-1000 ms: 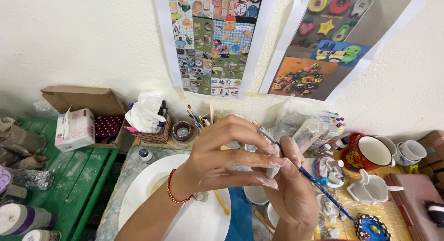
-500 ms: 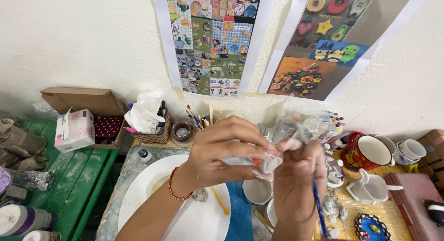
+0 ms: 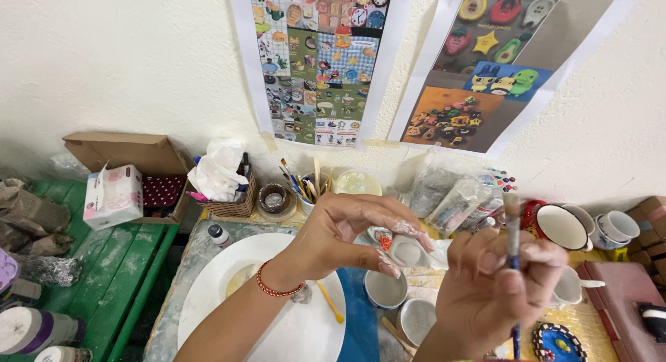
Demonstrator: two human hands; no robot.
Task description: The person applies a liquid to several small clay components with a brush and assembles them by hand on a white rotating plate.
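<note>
A small pale ceramic piece, smeared with white, sat pinched in fingertips above the table. A blue-handled paintbrush stood nearly upright just beside it.

Looking like a pottery-painting craft workshop, judging by the cluttered worktable holding a white plate, small unglazed cups and a jar of brushes. Hanging on the white wall, two printed sheets showing painted ceramic designs; sitting at the right, finished mugs and a blue painted dish

Left hand pinching small white piece, right hand gripping paintbrush
</note>
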